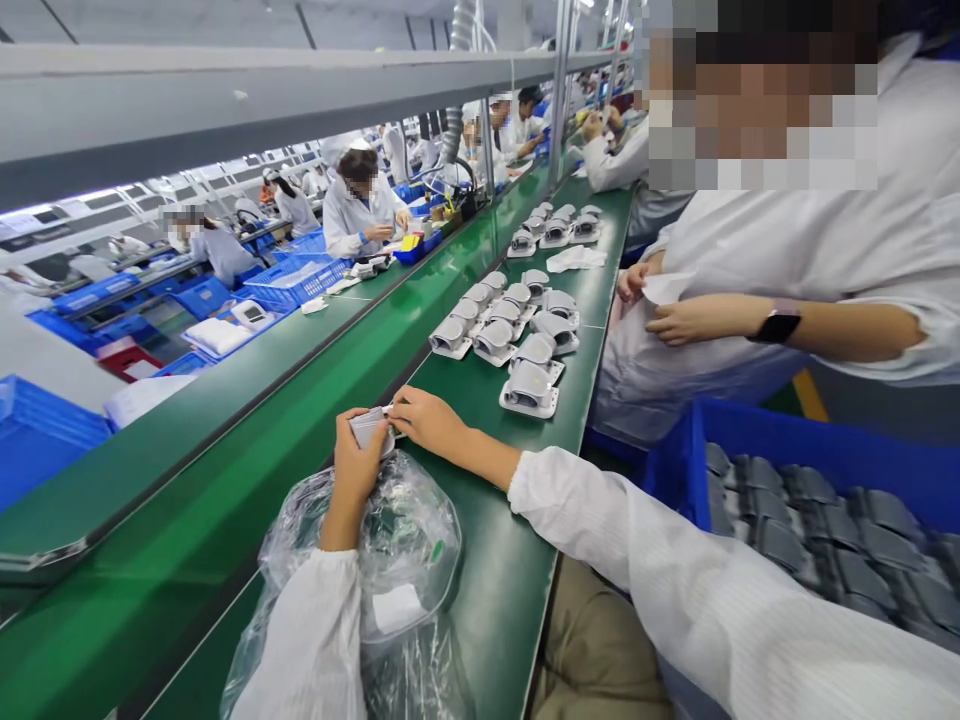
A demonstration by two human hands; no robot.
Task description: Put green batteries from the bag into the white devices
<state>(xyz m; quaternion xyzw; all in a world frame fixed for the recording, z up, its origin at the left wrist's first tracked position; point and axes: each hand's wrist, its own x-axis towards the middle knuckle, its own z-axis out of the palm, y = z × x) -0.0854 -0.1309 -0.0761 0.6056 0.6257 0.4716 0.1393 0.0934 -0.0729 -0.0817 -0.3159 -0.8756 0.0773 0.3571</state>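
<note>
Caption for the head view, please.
Both hands, left hand and right hand, hold a small grey part above a clear plastic bag on the green belt.

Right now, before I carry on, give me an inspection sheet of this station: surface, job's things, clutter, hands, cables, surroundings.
Surface: green conveyor belt, running away from the camera.
Job's things: small grey part held between both hands; clear plastic bag lying under the left forearm.
Clutter: grey-and-white units set in rows further up the belt; white cloth beyond them.
Hands: left hand grips the part; right hand pinches its end.
Cables: nothing seen at this station.
Surroundings: blue bin of grey parts at right; neighbouring person's hand holding a white piece; more people in white coats along a parallel line.
</note>
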